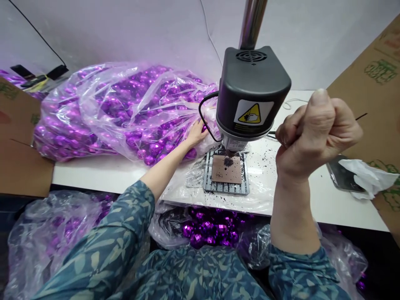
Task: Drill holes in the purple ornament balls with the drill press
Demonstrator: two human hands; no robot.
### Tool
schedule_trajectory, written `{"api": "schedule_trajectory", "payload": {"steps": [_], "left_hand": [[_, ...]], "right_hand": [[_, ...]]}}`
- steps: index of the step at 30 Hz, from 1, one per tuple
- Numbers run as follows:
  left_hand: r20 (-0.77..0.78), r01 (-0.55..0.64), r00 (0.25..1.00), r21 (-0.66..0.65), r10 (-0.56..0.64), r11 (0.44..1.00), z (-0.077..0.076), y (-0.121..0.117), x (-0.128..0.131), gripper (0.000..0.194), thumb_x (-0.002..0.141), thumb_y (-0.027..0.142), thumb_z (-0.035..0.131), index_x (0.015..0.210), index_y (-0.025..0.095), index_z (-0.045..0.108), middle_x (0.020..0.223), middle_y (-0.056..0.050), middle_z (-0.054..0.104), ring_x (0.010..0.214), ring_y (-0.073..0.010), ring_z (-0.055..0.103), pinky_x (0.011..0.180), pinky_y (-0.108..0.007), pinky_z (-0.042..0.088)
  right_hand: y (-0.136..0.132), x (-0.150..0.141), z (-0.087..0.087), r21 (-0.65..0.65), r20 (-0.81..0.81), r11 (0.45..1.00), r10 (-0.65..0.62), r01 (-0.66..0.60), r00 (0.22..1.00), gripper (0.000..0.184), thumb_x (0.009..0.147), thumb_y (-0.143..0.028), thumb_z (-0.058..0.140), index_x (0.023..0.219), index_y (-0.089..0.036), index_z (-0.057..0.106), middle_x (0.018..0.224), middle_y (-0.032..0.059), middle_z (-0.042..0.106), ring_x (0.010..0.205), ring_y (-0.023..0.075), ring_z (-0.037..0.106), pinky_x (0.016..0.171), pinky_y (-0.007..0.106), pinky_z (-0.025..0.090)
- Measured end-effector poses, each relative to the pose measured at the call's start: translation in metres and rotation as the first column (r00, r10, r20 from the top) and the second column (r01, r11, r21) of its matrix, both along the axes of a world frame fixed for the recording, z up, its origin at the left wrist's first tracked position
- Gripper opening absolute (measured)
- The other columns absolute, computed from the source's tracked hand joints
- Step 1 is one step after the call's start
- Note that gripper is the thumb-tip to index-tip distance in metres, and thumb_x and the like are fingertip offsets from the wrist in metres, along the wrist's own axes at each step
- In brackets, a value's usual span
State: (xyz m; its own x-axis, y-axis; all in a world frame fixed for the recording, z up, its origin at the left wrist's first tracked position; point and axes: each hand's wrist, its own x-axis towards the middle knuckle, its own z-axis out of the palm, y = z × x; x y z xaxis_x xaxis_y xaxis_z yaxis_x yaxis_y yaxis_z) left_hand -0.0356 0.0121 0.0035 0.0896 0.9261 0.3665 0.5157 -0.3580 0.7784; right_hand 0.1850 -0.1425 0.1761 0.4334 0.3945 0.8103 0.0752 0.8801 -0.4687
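Nearest, below the drill press (253,83) and under the worktop (100,173) edge: shiny purple faceted balls (211,229) in clear film. More of the same fill a big clear plastic bag (106,104) left of the drill press.

Handling, my judgement: each ball light, smooth, hard-shelled, slick; may dent or scuff if squeezed hard. Best pinched singly across its widest part. Bag soft and slithery, bulky rather than stiff; take it by the gathered neck, close to the drill press.

Right hand (318,129): raised just right of the drill press, fingers curled tight into a fist, thumb on top. Cannot tell whether a lever sits inside.

Right of the drill press, beyond that wrist: dark flat device (339,177), with crumpled white tissue (371,179) partly over it.

Directly under the drill press head: slotted metal base (208,175), brown square board (231,175) on it, one dark hole in the board. Dark shavings (228,161) heaped by the bit, flecks scattered about.

Left hand (196,134): left of the drill press, at the bag's neck end. Fingers loosely bent, tips partly lost among film and purple shine; opening and hold cannot be told. Balls lie right at and beside these fingers, most of them further left; the right fist is well apart from them.

Farthest, behind the drill press: pale wall (156,29).
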Motion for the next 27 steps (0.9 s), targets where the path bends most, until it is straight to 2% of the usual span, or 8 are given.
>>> {"api": "schedule_trajectory", "payload": {"steps": [3,6,8,10,13,18,23,27], "left_hand": [[0.258,0.016,0.965,-0.217,0.041,0.976,0.013,-0.04,-0.01,0.026,0.096,0.032,0.058,0.118,0.018,0.063,0.107,-0.011,0.072,0.094,-0.0216,0.071,0.084,-0.038,0.061],[0.512,0.171,0.857,-0.393,0.061,0.904,0.021,-0.082,-0.023,0.033,0.102,0.044,0.051,0.124,0.022,0.061,0.103,-0.01,0.072,0.077,-0.018,0.069,0.066,-0.032,0.059],[0.582,0.263,0.812,-0.421,0.036,0.868,0.021,-0.11,-0.027,0.04,0.096,0.046,0.065,0.127,0.021,0.061,0.107,-0.01,0.072,0.077,-0.017,0.069,0.065,-0.031,0.058],[0.591,0.321,0.806,-0.424,-0.01,0.847,0.015,-0.135,-0.024,0.057,0.084,0.043,0.081,0.131,0.02,0.06,0.11,-0.01,0.072,0.075,-0.0146,0.068,0.065,-0.029,0.057],[0.588,0.377,0.806,-0.418,-0.071,0.826,0.0,-0.161,-0.011,0.067,0.081,0.047,0.085,0.134,0.018,0.059,0.111,-0.01,0.072,0.073,-0.0129,0.068,0.063,-0.027,0.055],[0.573,0.365,0.814,-0.373,-0.098,0.853,-0.021,-0.168,0.015,0.063,0.084,0.055,0.08,0.13,0.016,0.062,0.112,-0.012,0.073,0.078,-0.0155,0.069,0.061,-0.026,0.054],[0.521,0.356,0.841,-0.328,-0.147,0.875,-0.023,-0.159,0.028,0.058,0.087,0.052,0.079,0.133,0.018,0.064,0.123,-0.014,0.074,0.097,-0.0229,0.072,0.08,-0.037,0.061],[0.515,0.351,0.843,-0.314,-0.153,0.882,-0.025,-0.156,0.035,0.057,0.087,0.048,0.08,0.134,0.018,0.064,0.124,-0.013,0.076,0.105,-0.0234,0.072,0.092,-0.04,0.06]], "right_hand": [[0.0,-0.001,-0.001,-0.001,-0.009,1.0,-0.001,0.001,1.0,0.052,0.094,-0.034,0.062,0.054,-0.017,0.034,0.041,-0.0084,0.033,0.037,0.0006,0.033,0.044,0.023,0.018],[0.0,-0.002,-0.001,-0.008,-0.016,1.0,-0.01,0.01,1.0,0.051,0.094,-0.034,0.061,0.054,-0.017,0.033,0.042,-0.0085,0.033,0.038,-0.0006,0.034,0.044,0.021,0.02],[0.001,-0.002,-0.001,0.0,-0.018,1.0,-0.01,0.01,1.0,0.049,0.094,-0.03,0.06,0.054,-0.018,0.034,0.042,-0.0084,0.033,0.037,0.0002,0.034,0.043,0.022,0.02],[0.002,-0.002,-0.001,0.014,-0.017,1.0,0.002,-0.002,1.0,0.048,0.095,-0.026,0.058,0.054,-0.019,0.034,0.041,-0.0082,0.032,0.036,0.0015,0.034,0.042,0.024,0.02],[0.003,-0.002,-0.001,0.017,-0.012,1.0,0.006,-0.006,1.0,0.046,0.095,-0.025,0.057,0.055,-0.019,0.034,0.042,-0.0087,0.031,0.036,0.001,0.034,0.043,0.022,0.021],[0.002,-0.003,-0.001,-0.016,-0.012,1.0,0.004,-0.004,1.0,0.045,0.096,-0.025,0.053,0.058,-0.019,0.031,0.042,-0.0096,0.03,0.037,-0.0008,0.034,0.043,0.02,0.02],[0.001,-0.005,-0.002,0.027,-0.033,0.999,0.021,-0.02,0.999,0.044,0.095,-0.025,0.058,0.058,-0.019,0.033,0.042,-0.0095,0.033,0.037,0.0002,0.033,0.043,0.022,0.02],[0.0,-0.005,-0.003,0.019,-0.015,1.0,-0.001,0.001,1.0,0.046,0.096,-0.029,0.057,0.059,-0.019,0.031,0.043,-0.0091,0.032,0.038,-0.0012,0.033,0.044,0.019,0.02]]}}
